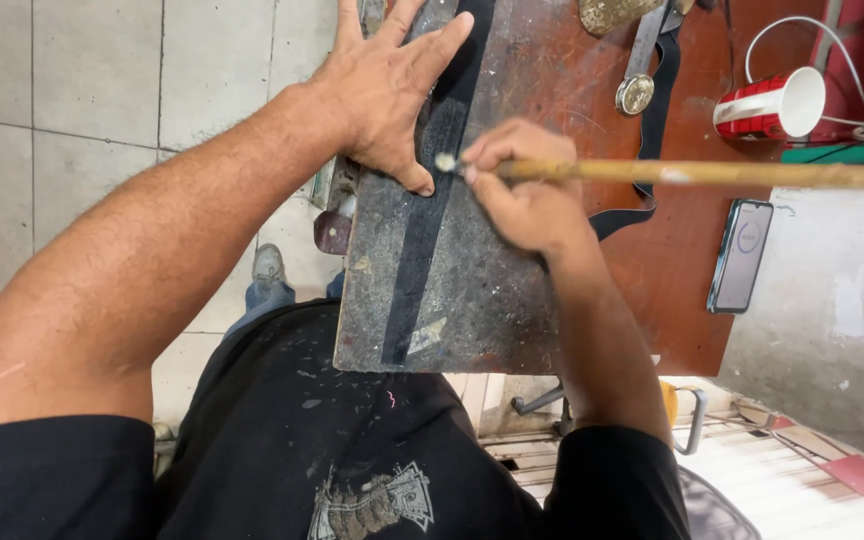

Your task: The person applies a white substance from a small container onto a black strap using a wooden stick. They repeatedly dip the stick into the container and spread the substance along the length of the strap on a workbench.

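Left hand [387,90] lies open, flat on the black strap [430,200], pinning it to the grey board [472,290] on the desk [672,290]. Right hand [527,195] pinches a long brush [702,173], tip at the strap's edge. I'd keep that palm firm and use short, light strokes.

Single head view, looking steeply down, close over workboard [472,290] and lap.

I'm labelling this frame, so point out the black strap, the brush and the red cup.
black strap [422,235], head view, middle of its length on the grey board
brush [712,173], head view, midway along its wooden handle
red cup [757,108], head view, its red side
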